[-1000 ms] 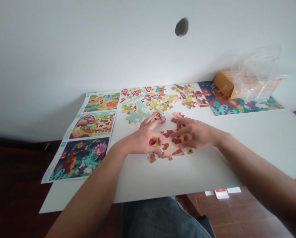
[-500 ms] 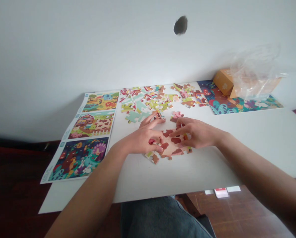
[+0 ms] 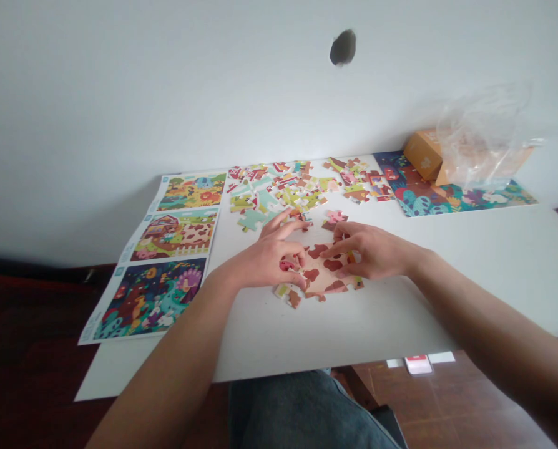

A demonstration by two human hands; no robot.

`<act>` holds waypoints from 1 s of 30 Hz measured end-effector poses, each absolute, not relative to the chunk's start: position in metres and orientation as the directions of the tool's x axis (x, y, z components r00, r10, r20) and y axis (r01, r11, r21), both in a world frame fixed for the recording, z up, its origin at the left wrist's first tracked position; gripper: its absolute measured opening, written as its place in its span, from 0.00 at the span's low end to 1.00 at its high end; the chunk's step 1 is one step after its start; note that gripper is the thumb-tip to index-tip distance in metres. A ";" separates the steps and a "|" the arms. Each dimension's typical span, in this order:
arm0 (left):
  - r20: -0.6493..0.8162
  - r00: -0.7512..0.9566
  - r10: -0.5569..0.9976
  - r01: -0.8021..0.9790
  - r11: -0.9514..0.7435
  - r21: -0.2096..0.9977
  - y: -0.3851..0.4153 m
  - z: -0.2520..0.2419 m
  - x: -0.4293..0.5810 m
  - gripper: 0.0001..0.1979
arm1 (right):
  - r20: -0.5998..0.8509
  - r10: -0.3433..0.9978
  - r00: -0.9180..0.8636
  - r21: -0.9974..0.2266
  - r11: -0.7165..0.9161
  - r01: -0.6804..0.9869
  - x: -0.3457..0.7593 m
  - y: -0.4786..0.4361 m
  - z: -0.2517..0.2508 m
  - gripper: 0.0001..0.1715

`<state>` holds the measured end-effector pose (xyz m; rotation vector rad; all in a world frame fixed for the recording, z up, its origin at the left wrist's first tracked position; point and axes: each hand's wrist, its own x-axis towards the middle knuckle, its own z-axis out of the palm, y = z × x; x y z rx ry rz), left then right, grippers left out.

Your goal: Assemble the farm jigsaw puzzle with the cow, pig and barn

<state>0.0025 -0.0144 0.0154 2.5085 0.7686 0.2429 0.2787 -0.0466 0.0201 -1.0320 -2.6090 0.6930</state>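
Note:
Between my hands lies a joined patch of jigsaw puzzle pieces (image 3: 328,268), cream with brown cow spots, flat on the white table. My left hand (image 3: 279,252) bends its thumb and index finger onto the patch's left edge, the other fingers stretched forward. Beneath that palm a pink-patterned piece (image 3: 288,264) partly shows. The fingers of my right hand (image 3: 366,249) are curled against the patch's right side and cover part of it. Just beyond the hands lie a pink piece (image 3: 336,216) and a brown-and-blue piece (image 3: 302,218).
Several loose puzzle pieces (image 3: 279,187) spread along the table's wall side. A sheet with three printed pictures (image 3: 176,234) lies at the left. To the right, an orange box (image 3: 422,156) and a clear plastic bag (image 3: 485,149) sit on a dark forest puzzle (image 3: 414,202).
My left hand has shifted slightly, uncovering more of the pink-patterned piece under it. The right hand stays at the patch's right side. The whole view has moved a little.

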 end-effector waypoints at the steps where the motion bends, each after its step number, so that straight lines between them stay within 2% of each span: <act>1: 0.002 0.823 0.567 0.487 -0.708 0.512 -0.014 0.017 0.001 0.19 | 0.052 0.694 -0.718 -0.514 0.635 0.576 0.279 -0.047 0.020 0.21; 4: -0.069 0.820 0.568 0.517 -0.684 0.514 -0.014 0.019 -0.002 0.25 | 0.037 0.697 -0.716 -0.511 0.629 0.586 0.279 -0.047 0.020 0.20; 10: -0.071 0.827 0.558 0.506 -0.683 0.527 -0.015 0.016 0.001 0.24 | 0.050 0.690 -0.722 -0.507 0.640 0.577 0.280 -0.047 0.020 0.21; 13: -0.001 0.841 0.541 0.449 -0.696 0.560 -0.016 0.015 0.004 0.21 | 0.046 0.695 -0.717 -0.505 0.636 0.584 0.280 -0.047 0.020 0.21; 17: 0.169 0.841 0.514 0.305 -0.708 0.637 -0.023 0.019 0.012 0.15 | 0.045 0.691 -0.721 -0.512 0.636 0.578 0.280 -0.046 0.020 0.20; 19: 0.175 0.820 0.545 0.277 -0.646 0.711 -0.027 0.021 0.016 0.15 | 0.040 0.692 -0.720 -0.510 0.634 0.581 0.280 -0.046 0.021 0.19; 24: 0.088 0.744 0.663 0.200 -0.346 0.917 -0.034 0.016 0.024 0.10 | 0.064 0.666 -0.744 -0.526 0.656 0.542 0.274 -0.049 0.025 0.14; 27: 0.103 0.676 0.730 0.146 -0.270 0.952 -0.032 0.011 0.027 0.10 | 0.107 0.629 -0.770 -0.568 0.674 0.472 0.268 -0.053 0.028 0.08; 30: 0.082 0.627 0.775 0.148 -0.221 0.964 -0.030 0.009 0.027 0.11 | 0.197 0.621 -0.758 -0.591 0.693 0.414 0.263 -0.056 0.028 0.09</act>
